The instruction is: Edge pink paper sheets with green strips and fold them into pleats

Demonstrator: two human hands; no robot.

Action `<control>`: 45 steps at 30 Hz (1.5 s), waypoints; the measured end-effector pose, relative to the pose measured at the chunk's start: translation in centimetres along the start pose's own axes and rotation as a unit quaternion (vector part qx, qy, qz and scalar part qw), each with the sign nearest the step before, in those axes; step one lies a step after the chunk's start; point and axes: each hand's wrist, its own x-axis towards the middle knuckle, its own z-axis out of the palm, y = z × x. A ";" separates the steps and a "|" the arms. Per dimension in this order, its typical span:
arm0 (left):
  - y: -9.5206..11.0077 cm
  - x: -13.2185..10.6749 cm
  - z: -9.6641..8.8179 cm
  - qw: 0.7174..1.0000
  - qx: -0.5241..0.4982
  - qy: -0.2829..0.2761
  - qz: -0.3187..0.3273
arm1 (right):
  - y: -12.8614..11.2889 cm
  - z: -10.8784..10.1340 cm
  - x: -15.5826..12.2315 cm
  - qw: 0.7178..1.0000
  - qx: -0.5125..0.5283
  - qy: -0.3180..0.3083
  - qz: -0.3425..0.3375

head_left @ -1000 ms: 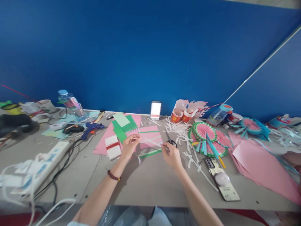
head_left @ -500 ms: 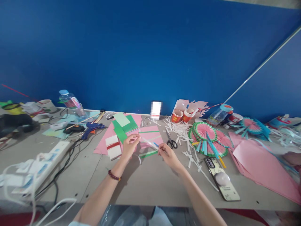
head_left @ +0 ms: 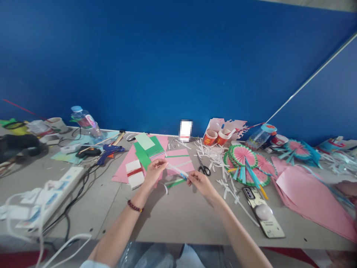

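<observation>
A narrow white strip [head_left: 175, 169] with blue print towards its right end is stretched between my hands, above the table. My left hand [head_left: 156, 170] pinches its left end with thumb and fingers. At the blue-printed end, my right hand [head_left: 197, 180] is closed on the strip; its fingertips hide the very end. Beneath the strip lie a pink paper sheet [head_left: 175, 158] with pale and green bands and a green paper strip [head_left: 174, 184]. Left of my left hand is a white packet [head_left: 135, 179] with a red band.
Black scissors [head_left: 205, 170] and a tangle of white strips [head_left: 214, 156] lie to the right. Further right are watermelon-coloured paper fans [head_left: 242, 156], a phone [head_left: 264, 214] and pink sheets [head_left: 309, 197]. To the left are a glue gun [head_left: 108, 152], a bottle [head_left: 86, 123] and a power strip [head_left: 55, 193].
Both hands keep their hold and have barely moved. The strip has turned slightly, and its blue print shows more broadly beside my right fingers.
</observation>
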 end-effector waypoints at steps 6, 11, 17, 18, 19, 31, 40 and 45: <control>-0.1 -0.6 0.5 0.999 -0.017 -0.041 -0.013 | -0.7 0.1 -0.1 0.987 0.143 -0.010 0.078; -0.1 -0.8 0.8 0.999 -0.014 -0.047 -0.010 | -0.2 0.6 0.2 0.994 0.077 0.015 0.082; -0.5 -0.7 0.6 0.999 -0.035 -0.027 0.007 | 0.6 0.5 0.4 0.998 0.003 0.052 0.028; -0.4 -0.7 0.6 0.999 -0.037 -0.023 0.011 | 0.6 0.5 0.4 0.998 -0.006 0.057 0.020; -0.1 -0.7 0.6 0.999 -0.038 -0.017 0.016 | 0.7 0.5 0.3 0.998 -0.016 0.061 0.013; -0.4 -0.4 0.6 0.998 -0.060 0.014 0.012 | 0.5 0.7 0.4 1.000 0.015 0.025 0.002; -1.2 -0.3 0.4 0.998 -0.055 0.003 0.013 | -1.0 0.1 1.0 0.998 -0.012 -0.018 0.051; -1.1 -0.4 0.5 0.999 -0.045 -0.006 0.019 | -0.9 0.1 2.0 0.998 0.007 -0.014 0.053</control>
